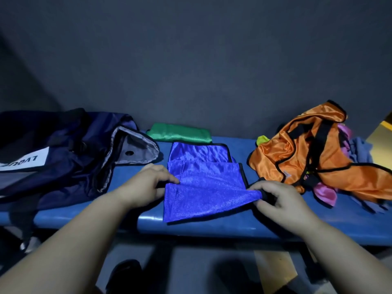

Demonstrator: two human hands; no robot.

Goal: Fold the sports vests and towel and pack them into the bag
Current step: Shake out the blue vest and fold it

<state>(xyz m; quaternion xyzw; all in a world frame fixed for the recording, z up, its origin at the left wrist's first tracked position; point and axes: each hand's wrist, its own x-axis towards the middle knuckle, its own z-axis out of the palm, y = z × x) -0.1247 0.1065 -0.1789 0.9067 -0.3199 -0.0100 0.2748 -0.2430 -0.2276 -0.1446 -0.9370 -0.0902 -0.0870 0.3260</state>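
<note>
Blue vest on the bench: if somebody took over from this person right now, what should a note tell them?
Hands: left hand pinches the blue vest at its left edge; right hand pinches its right edge by the black trim.
The vest lies part-folded on the middle of the bench.
Done: green vest is folded and lies behind it, not yet packed.
The bag lies open at the left.
Left: finish the blue fold; fold the orange vest, the pink cloth and the grey-blue cloth heaped at the right; pack everything.
</note>
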